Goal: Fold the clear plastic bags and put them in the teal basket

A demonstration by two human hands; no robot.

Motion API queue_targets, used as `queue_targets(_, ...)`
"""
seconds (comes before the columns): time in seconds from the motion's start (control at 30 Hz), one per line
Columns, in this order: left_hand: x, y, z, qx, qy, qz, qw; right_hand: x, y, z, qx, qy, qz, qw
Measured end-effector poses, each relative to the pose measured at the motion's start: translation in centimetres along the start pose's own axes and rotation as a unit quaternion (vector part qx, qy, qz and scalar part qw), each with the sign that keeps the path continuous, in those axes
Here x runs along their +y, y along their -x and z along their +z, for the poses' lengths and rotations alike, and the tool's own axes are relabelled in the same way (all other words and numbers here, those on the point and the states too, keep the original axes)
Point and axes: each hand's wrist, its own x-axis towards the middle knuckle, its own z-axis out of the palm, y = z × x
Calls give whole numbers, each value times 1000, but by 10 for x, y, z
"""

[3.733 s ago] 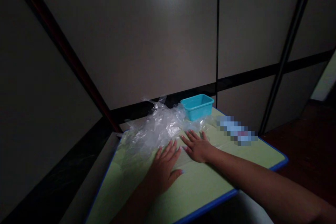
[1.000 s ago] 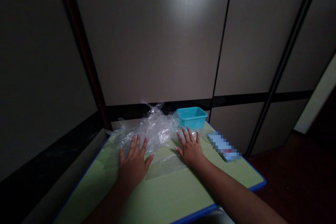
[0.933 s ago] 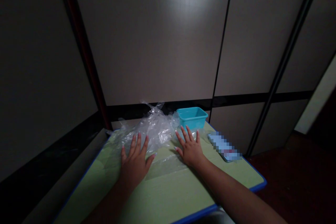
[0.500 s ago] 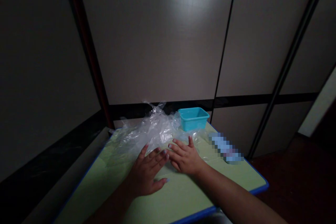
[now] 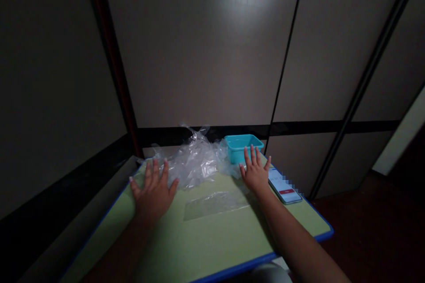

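My left hand (image 5: 153,192) is spread open at the left side of the green table, beside a heap of crumpled clear plastic bags (image 5: 199,161). Fingers apart, my right hand (image 5: 255,174) is in front of a turquoise plastic tub (image 5: 237,154) and covers part of its front; whether it touches the tub I cannot tell. Neither hand holds anything. Between my forearms, a flat clear plastic bag (image 5: 215,205) lies on the table, its right end close to my right wrist.
A phone (image 5: 284,188) with a lit screen lies near the right edge of the green table (image 5: 219,247), which has a blue rim. Behind the table stand tall panelled doors (image 5: 202,53). Dark floor (image 5: 361,225) shows at the right.
My hands have moved apart from the middle, the left one to the left and the right one to the right. The flat plastic bag they partly covered now shows between them.
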Motion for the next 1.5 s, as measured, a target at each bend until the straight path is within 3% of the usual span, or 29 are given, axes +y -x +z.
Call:
queue_targets(0.1,-6,0,2,-12,-7,-12,1000,11,-1,6,12,29,42,999)
queue_targets(0.3,5,6,10,-48,-23,29,998,3,1,14,-1,45,13,999)
queue_targets(0.47,1,7,19,-72,-10,17,997,4,1,16,0,48,27,998)
queue_targets(0.7,1,5,14,-37,26,30,999,2,1,7,-19,27,37,999)
queue_targets(0.8,5,5,8,-35,84,158,983,-13,8,-3,-16,-24,-16,999)
queue_targets(0.87,12,7,3,-65,130,318,937,-28,15,-9,-23,-71,-152,986)
queue_targets(0.93,20,10,-4,-101,158,436,880,-42,22,-14,-38,-125,-301,945)
queue_targets(1.0,28,13,-9,-117,175,482,850,-53,27,-15,-41,-166,-374,912)
queue_targets(1.1,33,16,-9,-121,182,494,842,-58,29,-13,-39,-189,-397,897)
queue_targets(1.13,33,16,-7,-117,179,487,847,-57,27,-12,-39,-184,-395,899)
queue_targets(1.2,28,12,-2,-87,167,422,887,-51,21,-10,-36,-156,-359,919)
queue_targets(1.23,24,8,0,-57,158,353,921,-44,18,-10,-31,-134,-315,939)
queue_targets(1.3,10,-2,-1,13,124,128,984,-26,9,-9,-11,-78,-171,982)
queue_targets(1.33,1,-7,-4,36,110,35,993,-13,4,-9,0,-49,-82,995)
queue_targets(1.4,-18,-16,-12,66,98,-69,991,13,-3,-8,11,-7,55,998)
queue_targets(1.5,-37,-24,-23,74,93,-118,986,45,-10,-8,27,17,174,984)
